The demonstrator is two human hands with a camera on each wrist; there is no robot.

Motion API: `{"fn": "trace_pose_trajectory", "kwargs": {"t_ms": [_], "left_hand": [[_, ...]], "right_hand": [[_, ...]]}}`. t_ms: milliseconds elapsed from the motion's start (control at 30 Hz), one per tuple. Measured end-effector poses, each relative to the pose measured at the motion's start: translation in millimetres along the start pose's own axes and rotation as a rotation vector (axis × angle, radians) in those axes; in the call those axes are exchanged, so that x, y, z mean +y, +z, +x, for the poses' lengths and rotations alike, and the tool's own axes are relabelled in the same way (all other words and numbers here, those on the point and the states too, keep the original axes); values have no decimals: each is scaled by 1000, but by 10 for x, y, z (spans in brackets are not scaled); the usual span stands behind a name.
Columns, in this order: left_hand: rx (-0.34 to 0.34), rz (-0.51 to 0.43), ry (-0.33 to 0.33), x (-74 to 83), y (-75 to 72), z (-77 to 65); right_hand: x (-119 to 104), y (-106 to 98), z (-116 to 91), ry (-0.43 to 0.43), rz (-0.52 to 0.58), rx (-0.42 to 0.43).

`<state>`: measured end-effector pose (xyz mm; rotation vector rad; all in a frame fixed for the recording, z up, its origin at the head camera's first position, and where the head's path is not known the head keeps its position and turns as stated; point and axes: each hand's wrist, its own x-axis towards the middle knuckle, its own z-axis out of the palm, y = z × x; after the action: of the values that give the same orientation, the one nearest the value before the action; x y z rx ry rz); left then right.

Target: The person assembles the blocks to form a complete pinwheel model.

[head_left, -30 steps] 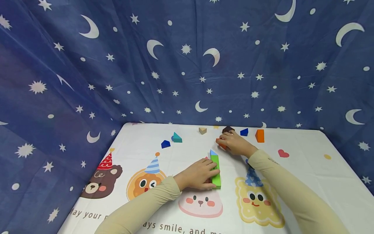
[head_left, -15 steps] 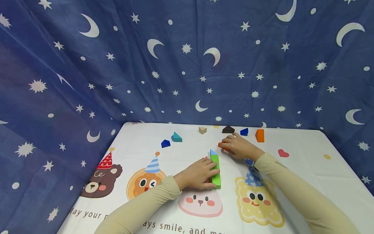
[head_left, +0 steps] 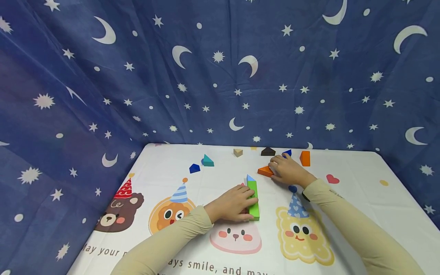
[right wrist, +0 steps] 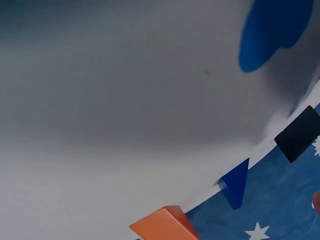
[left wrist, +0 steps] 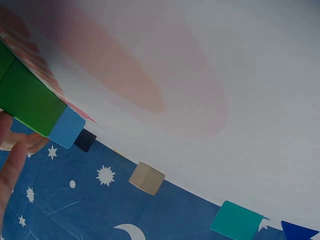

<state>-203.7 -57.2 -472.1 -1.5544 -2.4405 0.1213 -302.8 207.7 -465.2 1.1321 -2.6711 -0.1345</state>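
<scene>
My left hand (head_left: 232,204) grips a row of green blocks (head_left: 252,186), its fingers laid across the row and its thumb near the near end. A light-blue block (head_left: 250,178), pointed in the head view, touches the row's far end. In the left wrist view a seam shows in the green blocks (left wrist: 32,100), and the left fingers (left wrist: 12,170) lie along them. Farther back, my right hand (head_left: 290,171) pinches the right end of an orange wedge block (head_left: 264,172) that lies on the table; the fingers partly cover it. The right wrist view barely catches a fingertip.
Along the back edge lie a beige block (head_left: 238,152), a dark brown block (head_left: 268,152), a blue block (head_left: 288,152) and another orange block (head_left: 304,158). Left of them are a teal wedge (head_left: 207,160) and a dark-blue block (head_left: 194,168). A starry curtain (head_left: 206,76) hangs behind.
The right hand has drawn rightward and slightly nearer, and the orange wedge has shifted right and turned. More of the wedge and the dark brown block shows. The left hand stays in place.
</scene>
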Motion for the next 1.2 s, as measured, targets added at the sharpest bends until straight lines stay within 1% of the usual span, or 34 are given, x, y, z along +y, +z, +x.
{"fn": "trace_pose_trajectory", "kwargs": {"t_ms": [133, 233, 433, 533, 733, 967, 1200], "left_hand": [[2, -1, 0, 3, -4, 0], [5, -5, 1, 3, -6, 2], [-5, -17, -7, 0, -1, 8], [-8, -13, -8, -1, 3, 8], [0, -6, -3, 0, 3, 4], [2, -21, -7, 5, -6, 2], [-9, -15, -11, 10, -6, 1]], "right_hand": [[18, 17, -10, 23, 28, -5], [18, 12, -10, 15, 55, 10], [17, 20, 12, -56, 81, 80], [-5, 25, 33, -80, 99, 84], [-72, 30, 109, -69, 112, 54], [-123, 49, 225, -76, 79, 82], [-173, 71, 326, -51, 66, 81]]}}
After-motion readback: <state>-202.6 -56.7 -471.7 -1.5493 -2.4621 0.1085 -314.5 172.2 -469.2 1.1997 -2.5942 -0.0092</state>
